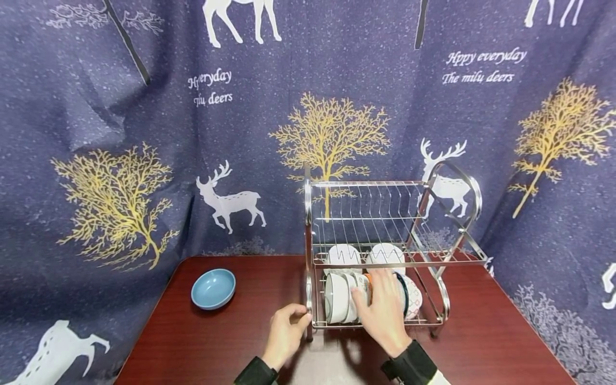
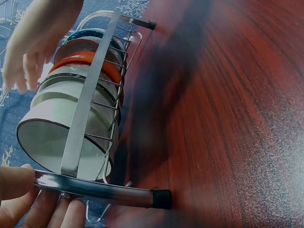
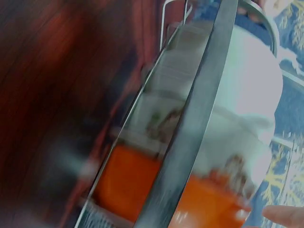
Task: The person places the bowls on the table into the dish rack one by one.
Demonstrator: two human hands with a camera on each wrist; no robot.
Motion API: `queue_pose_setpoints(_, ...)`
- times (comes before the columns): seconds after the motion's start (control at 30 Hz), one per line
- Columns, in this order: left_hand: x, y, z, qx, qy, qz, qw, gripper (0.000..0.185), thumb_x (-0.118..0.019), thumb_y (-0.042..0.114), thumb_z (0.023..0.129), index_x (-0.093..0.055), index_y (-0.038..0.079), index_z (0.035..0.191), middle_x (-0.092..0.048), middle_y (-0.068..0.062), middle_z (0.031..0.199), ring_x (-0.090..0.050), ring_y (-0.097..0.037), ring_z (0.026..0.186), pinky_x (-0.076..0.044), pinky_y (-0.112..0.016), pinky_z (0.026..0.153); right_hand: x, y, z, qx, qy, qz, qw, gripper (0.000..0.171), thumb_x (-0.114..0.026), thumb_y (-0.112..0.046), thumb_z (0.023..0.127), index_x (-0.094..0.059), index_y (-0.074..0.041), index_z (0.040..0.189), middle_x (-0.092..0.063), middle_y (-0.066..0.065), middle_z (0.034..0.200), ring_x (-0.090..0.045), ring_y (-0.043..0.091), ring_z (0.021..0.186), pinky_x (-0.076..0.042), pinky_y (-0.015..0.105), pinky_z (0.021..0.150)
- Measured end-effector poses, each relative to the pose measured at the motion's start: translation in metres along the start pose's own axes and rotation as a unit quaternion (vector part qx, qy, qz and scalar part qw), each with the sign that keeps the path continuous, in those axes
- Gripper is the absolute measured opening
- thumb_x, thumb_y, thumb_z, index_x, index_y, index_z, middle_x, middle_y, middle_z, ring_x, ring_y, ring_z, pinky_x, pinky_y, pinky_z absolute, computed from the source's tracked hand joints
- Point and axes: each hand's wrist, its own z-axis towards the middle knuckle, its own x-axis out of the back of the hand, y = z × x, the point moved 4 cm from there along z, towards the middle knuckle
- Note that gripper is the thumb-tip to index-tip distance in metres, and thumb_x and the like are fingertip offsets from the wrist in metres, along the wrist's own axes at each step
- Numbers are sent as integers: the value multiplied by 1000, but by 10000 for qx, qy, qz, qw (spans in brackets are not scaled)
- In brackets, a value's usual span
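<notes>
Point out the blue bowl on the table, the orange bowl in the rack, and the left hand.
blue bowl (image 1: 213, 289), head view, on its inner bottom.
orange bowl (image 2: 83, 54), left wrist view, on its orange outer wall.
left hand (image 1: 285, 331), head view, on the back of the hand.

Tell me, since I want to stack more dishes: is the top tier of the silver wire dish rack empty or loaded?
Empty: the silver wire dish rack's top tier shows bare wires; the bowls sit in the lower tier.

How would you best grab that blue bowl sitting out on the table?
Pinch the blue bowl by its raised rim, coming from above. It sits upright, open side up, on the table, apart from the rack, so probably any side of the rim is free.
</notes>
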Motion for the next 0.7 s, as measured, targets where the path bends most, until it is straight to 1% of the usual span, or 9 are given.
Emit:
queue_pose_setpoints(0.03,0,0,0,-3,-12,3,10000,11,-75,11,81,-71,7,89,-70,-3,87,-66,-15,79,-52,-25,72,-3,-4,0,44,-27,2,10000,54,-68,-30,82,-55,2,123,-52,18,127,-39,39,128,-22,56,108)
queue_pose_setpoints(0.13,1,-1,-1,29,-71,-21,10000,11,-75,9,80,-70,6,89,-70,-2,86,-66,-14,77,-52,-24,70,-10,-16,-2,192,-35,58,9998,55,-69,-30,81,-56,5,121,-54,20,123,-41,40,126,-22,56,108)
queue_pose_setpoints(0.23,2,-3,-1,92,-132,-89,9998,11,-75,7,79,-69,5,89,-70,-3,85,-65,-12,74,-52,-23,67,-16,-25,-4,263,-88,77,9996,57,-69,-32,81,-55,4,123,-55,22,124,-40,41,127,-21,55,109)
queue_pose_setpoints(0.37,3,-7,-1,133,-165,-89,9997,12,-75,7,79,-69,5,89,-69,-3,84,-65,-10,72,-53,-22,65,-24,-34,-7,318,-166,140,9993,57,-69,-34,81,-55,2,124,-54,23,127,-41,41,127,-20,53,110)
queue_pose_setpoints(0.47,6,-10,-1,143,-159,-62,9998,12,-75,8,80,-68,5,90,-69,-4,84,-66,-10,72,-53,-21,65,-28,-39,-9,478,-112,195,9986,57,-69,-35,81,-56,3,122,-53,24,128,-41,41,127,-22,56,109)
queue_pose_setpoints(0.57,12,-14,-1,183,-84,33,9998,15,-74,10,81,-68,2,92,-69,-6,85,-67,-13,73,-53,-22,65,-32,-44,-12,599,-77,312,9977,57,-69,-34,81,-56,4,121,-53,24,128,-42,42,126,-24,57,106)
queue_pose_setpoints(0.7,26,-25,-3,281,72,305,9991,20,-74,12,81,-66,0,95,-69,-7,86,-67,-16,75,-53,-23,65,-38,-50,-15,651,-234,471,9965,54,-69,-33,81,-57,2,122,-57,21,124,-44,42,125,-24,57,107)
